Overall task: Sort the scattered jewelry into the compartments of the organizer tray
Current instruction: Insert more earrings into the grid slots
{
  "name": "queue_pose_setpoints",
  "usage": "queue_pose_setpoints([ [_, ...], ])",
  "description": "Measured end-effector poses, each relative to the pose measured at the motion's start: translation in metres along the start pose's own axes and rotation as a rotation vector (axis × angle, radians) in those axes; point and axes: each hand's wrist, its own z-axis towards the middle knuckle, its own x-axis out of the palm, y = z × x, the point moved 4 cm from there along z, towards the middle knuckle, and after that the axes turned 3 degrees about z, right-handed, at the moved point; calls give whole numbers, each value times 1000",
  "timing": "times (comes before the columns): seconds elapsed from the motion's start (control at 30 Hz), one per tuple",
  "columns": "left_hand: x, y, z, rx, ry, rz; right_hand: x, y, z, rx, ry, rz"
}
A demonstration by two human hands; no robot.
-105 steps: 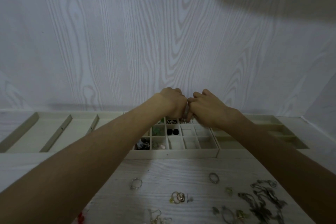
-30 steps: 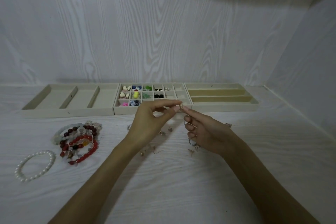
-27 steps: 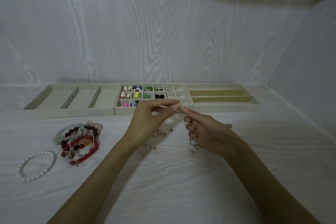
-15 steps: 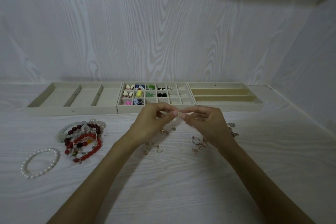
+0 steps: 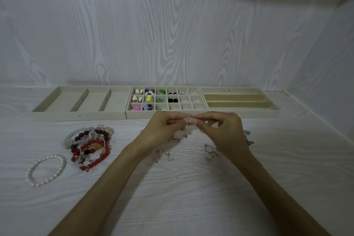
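Both hands have come back from the tray to the middle of the frame and now meet above the counter. The left hand and the right hand each have thumb and forefinger pressed together on one tiny gold-coloured piece — probably a small ring or earring, too small to tell. A second ago the right hand was more open beneath it; now it has closed in on the piece.

The middle tray, in the centre of the frame, has its left compartments filled and its right ones mostly bare. More small pieces lie scattered under the wrists, the beaded bracelets and the pearl bracelet at lower left — so the sorting looks far from done.
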Motion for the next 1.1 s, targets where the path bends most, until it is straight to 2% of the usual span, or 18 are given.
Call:
queue_pose_setpoints([
  [0.2, 1, 1, 2, 113, -73, 204, 5, -8, 1, 153, 88, 100],
  [0.43, 1, 4, 2, 147, -96, 343, 4, -9, -1, 157, 87, -51],
  [0.63, 2, 6, 2, 132, -112, 316, 5, -5, -3, 67, 59, -248],
  [0.73, 0, 5, 3, 106, -115, 178, 4, -9, -1, 123, 47, -142],
  [0.87, -5, 1, 1, 82, -98, 40, 3, -13, 1, 148, 111, -18],
  [0.97, -9, -3, 5, 72, -48, 75, 0, -11, 8, 176, 151, 85],
  [1.1, -25, -23, 28, 113, -22, 216, 2, 6, 36, 125, 267, 22],
])
